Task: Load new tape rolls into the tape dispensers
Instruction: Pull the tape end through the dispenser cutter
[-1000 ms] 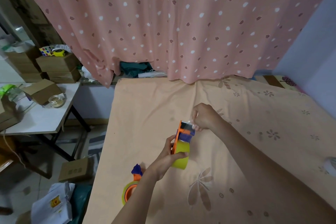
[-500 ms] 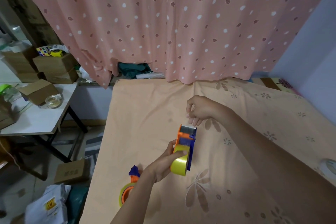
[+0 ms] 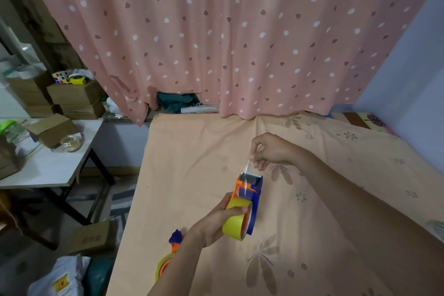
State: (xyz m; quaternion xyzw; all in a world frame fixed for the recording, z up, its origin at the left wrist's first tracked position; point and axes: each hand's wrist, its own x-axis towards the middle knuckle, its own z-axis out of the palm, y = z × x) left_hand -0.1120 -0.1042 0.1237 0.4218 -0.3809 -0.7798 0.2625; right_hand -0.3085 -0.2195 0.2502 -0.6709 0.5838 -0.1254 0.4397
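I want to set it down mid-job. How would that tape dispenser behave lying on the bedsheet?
The tape dispenser looks like rigid plastic, so probably light. Its yellow roll could make it rock or tip. The clear strip pinched by the right hand seems floppy and may stick.

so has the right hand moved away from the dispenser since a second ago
Yes. The right hand has pulled up toward the curtain, away from the tape dispenser, drawing clear tape out with it.

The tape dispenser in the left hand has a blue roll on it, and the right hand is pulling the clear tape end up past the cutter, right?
Not quite: the roll is yellow, as the head view shows. The left hand does hold the tape dispenser, and the right hand pinches the clear tape end above the cutter.
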